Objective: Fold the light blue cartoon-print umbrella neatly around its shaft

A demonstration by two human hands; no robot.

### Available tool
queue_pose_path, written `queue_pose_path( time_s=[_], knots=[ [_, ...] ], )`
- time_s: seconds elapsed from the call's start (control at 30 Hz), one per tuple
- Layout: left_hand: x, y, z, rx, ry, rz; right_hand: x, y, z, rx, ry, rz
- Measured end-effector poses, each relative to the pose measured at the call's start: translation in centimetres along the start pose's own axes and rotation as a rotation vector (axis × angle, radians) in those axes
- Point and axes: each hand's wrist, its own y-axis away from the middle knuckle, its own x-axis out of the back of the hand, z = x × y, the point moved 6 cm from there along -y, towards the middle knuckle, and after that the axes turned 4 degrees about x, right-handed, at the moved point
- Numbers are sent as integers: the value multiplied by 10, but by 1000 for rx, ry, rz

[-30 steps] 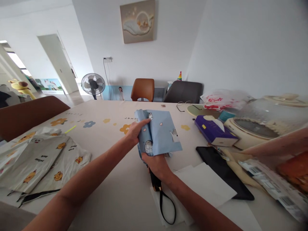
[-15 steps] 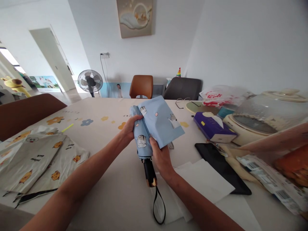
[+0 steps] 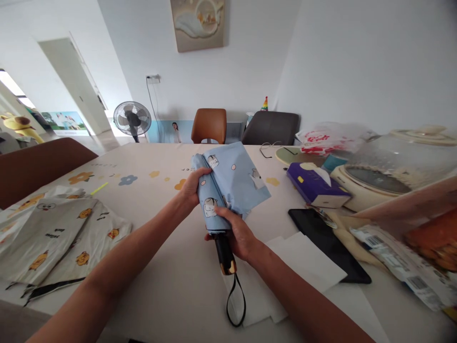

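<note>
A light blue folding umbrella [image 3: 211,190] printed with white cats is held over the table, its canopy partly wrapped round the shaft. One loose canopy panel [image 3: 246,178] spreads out to the right. My left hand [image 3: 193,186] is closed round the upper left side of the roll, thumb on top. My right hand [image 3: 238,233] grips the lower end just above the handle, thumb across the fabric and fingers behind it. The black handle [image 3: 224,250] points toward me, with a black wrist strap [image 3: 236,305] hanging from it.
A second umbrella [image 3: 64,233], off-white with yellow figures, lies loosely folded at left. To the right are white sheets [image 3: 303,262], a black tablet [image 3: 328,245], a purple tissue box [image 3: 316,186], glasses [image 3: 274,147] and food packages [image 3: 400,262]. Chairs [image 3: 209,125] stand behind the table.
My right hand has left the loose panel's edge and moved down and left round the roll's lower end, its thumb now on the wrapped fabric. My left hand keeps its hold.
</note>
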Motion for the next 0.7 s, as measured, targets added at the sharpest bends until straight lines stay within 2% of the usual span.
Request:
queue_pose_path(
  time_s=[0.1, 0.23, 0.3, 0.4, 0.53, 0.7],
  knots=[
    [-1, 0, 2, -19, 7, -24, 2, -2, -2, 47, 37, 57],
    [3, -2, 2, -39, 5, -4, 2, -2, -10, 235, 41, 114],
    [6, -4, -1, -19, 3, 3, 2, -2, -11, 269, 34, 116],
    [7, -7, -6, 37, -4, -11, 4, -4, -9, 219, 15, 106],
    [4, -6, -11, 86, -7, -34, 4, -4, -2, 79, 10, 65],
    [3, -2, -13, 90, 2, -35, -9, 3, 2, 31, -52, -78]
  ],
)
